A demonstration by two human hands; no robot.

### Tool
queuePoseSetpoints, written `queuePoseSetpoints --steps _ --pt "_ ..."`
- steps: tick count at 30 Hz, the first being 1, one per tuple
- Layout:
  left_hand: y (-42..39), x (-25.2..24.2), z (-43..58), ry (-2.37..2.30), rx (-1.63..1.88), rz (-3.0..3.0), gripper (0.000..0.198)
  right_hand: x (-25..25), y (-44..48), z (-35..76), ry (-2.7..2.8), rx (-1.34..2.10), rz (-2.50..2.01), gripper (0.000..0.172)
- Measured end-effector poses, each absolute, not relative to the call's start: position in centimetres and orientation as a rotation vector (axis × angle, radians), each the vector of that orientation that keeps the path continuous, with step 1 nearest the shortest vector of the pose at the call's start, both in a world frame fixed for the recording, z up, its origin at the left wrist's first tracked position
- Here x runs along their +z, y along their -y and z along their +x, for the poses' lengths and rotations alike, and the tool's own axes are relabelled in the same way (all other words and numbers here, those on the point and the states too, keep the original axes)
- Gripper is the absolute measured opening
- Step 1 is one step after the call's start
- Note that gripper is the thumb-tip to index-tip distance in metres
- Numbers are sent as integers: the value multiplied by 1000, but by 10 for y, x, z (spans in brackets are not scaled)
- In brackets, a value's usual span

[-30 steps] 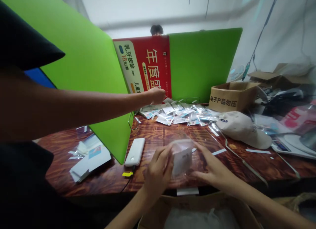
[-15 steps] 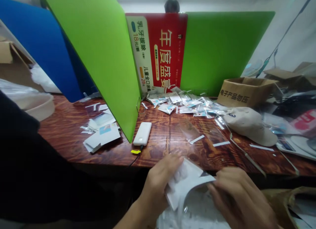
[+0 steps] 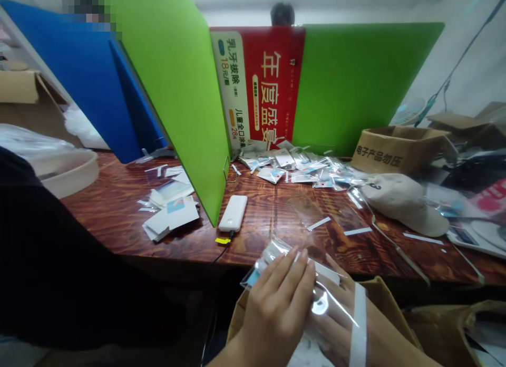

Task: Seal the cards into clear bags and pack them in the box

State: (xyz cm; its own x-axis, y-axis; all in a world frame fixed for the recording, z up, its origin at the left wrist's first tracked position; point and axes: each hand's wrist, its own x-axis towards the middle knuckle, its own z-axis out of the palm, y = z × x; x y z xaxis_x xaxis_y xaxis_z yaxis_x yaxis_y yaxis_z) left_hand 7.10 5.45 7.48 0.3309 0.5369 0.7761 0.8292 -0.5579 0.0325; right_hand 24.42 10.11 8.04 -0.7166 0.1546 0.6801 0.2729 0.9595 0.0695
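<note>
My left hand (image 3: 276,303) lies with its fingers pressed flat on top of a clear plastic bag (image 3: 312,290) that holds a small white item. My right hand (image 3: 348,325) is under the bag, mostly covered by the plastic, and grips it from below. A white adhesive strip (image 3: 359,325) hangs from the bag across my right hand. Both hands are just in front of the wooden table's (image 3: 276,219) near edge, above an open cardboard box (image 3: 379,298).
A white power bank (image 3: 233,213) lies by the green divider (image 3: 177,93). A pile of small packets (image 3: 292,166) lies at the back, next to a cardboard box (image 3: 395,148) and a beige cap (image 3: 403,201). A person in black (image 3: 47,251) is at my left.
The other person's arm has drawn back from the packet pile. My hands brought the bagged item off the table and down over the box. The left hand now lies on top.
</note>
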Motion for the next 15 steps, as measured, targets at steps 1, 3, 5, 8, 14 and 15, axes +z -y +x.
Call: queuePoseSetpoints --steps 1,3,5,8,14,15 --pt "-53 71 75 1236 -1224 -2280 35 79 -100 243 2299 -163 -311 32" --pt "-49 64 81 1355 -1605 -2497 40 81 -97 246 2198 -100 -292 30" --pt "-42 57 85 1532 -2040 -2762 48 88 -96 253 2214 -83 -266 23" --pt "-30 48 86 1708 -2505 -2835 52 100 -93 261 2350 -55 -315 22" --pt "-21 53 84 1999 -2363 -2474 40 99 -85 248 2267 -47 -473 25" --pt "-22 56 84 2022 -2328 -2462 39 97 -83 245 2256 -55 -502 26"
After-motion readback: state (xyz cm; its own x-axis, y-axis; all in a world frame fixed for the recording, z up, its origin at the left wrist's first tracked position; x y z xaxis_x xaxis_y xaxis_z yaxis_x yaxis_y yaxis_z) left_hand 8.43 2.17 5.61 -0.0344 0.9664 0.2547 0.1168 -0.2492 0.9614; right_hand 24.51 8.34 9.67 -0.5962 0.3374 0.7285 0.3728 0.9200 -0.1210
